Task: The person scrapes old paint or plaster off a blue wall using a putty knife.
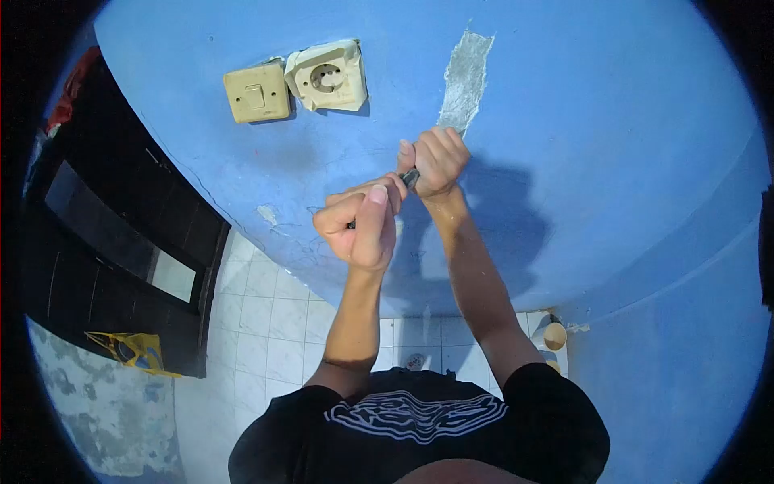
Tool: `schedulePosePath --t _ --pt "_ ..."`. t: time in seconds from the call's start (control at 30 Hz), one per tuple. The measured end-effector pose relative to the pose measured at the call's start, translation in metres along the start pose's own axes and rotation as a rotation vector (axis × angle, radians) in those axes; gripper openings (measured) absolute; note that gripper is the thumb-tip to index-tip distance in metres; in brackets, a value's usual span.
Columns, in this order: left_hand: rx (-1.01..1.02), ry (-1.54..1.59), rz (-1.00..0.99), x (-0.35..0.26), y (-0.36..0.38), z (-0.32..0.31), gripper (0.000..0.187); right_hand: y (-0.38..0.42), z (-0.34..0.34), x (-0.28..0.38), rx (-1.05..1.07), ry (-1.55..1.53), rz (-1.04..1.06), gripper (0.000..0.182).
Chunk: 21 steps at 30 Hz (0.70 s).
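Observation:
Both of my hands are raised in front of a blue wall [564, 105]. My left hand [360, 222] is closed around a dark, narrow tool [410, 177], of which only a short part shows between the hands. My right hand [436, 164] is closed at the other end of the same tool, close to the wall. The tool's tip is hidden, so its kind is unclear. Directly above my right hand, a strip of bare grey plaster [465, 77] with ragged edges runs up the wall.
A yellowed light switch [256, 93] and a socket [326, 76] sit on the wall at upper left. A dark cabinet [105, 242] with a yellow bag [137, 352] stands left. Below are white floor tiles [274, 323] and a round beige object [555, 335].

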<state>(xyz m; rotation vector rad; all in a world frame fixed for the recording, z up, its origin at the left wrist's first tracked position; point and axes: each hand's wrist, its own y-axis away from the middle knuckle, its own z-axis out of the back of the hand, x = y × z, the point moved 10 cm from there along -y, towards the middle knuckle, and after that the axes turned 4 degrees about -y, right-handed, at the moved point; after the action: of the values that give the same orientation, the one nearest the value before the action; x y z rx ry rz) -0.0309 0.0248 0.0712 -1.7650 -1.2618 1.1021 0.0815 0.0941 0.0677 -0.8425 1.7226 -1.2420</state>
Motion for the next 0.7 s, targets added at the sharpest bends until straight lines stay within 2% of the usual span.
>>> schedulePosePath --t 0.07,0.17,0.2,0.23,0.3,0.4,0.5,0.57,0.63,0.7 --pt "-0.006 -0.107 0.007 -0.01 0.004 0.001 0.043 -0.002 0.0 0.011 0.042 -0.015 -0.002 0.041" --pt "0.026 -0.037 -0.016 -0.038 0.004 -0.004 0.042 -0.019 0.007 0.032 -0.034 -0.077 0.048 0.044" --pt "-0.049 -0.225 -0.022 -0.025 0.007 -0.003 0.042 -0.005 0.004 0.016 0.007 -0.042 0.028 0.044" --pt "-0.042 -0.183 -0.082 -0.008 0.007 -0.01 0.041 0.001 0.002 0.01 0.007 -0.048 0.034 0.044" --pt "0.006 -0.038 -0.01 -0.001 0.002 -0.003 0.041 0.004 0.0 0.002 -0.007 0.004 0.017 0.046" --pt "0.001 -0.039 0.023 -0.009 -0.001 0.001 0.041 -0.001 -0.001 0.01 0.037 -0.008 0.013 0.044" --pt "0.043 -0.038 -0.028 -0.031 0.004 -0.002 0.042 -0.01 0.003 0.025 0.02 -0.057 0.037 0.043" --pt "-0.074 -0.147 -0.086 -0.003 0.014 -0.002 0.04 0.008 0.003 0.002 0.05 -0.082 -0.019 0.042" --pt "0.03 0.032 0.075 0.009 0.006 0.005 0.041 0.01 0.003 0.005 0.065 -0.017 0.036 0.042" --pt "-0.007 0.088 0.124 0.02 0.0 0.021 0.041 0.015 0.0 0.009 0.086 0.004 0.022 0.042"
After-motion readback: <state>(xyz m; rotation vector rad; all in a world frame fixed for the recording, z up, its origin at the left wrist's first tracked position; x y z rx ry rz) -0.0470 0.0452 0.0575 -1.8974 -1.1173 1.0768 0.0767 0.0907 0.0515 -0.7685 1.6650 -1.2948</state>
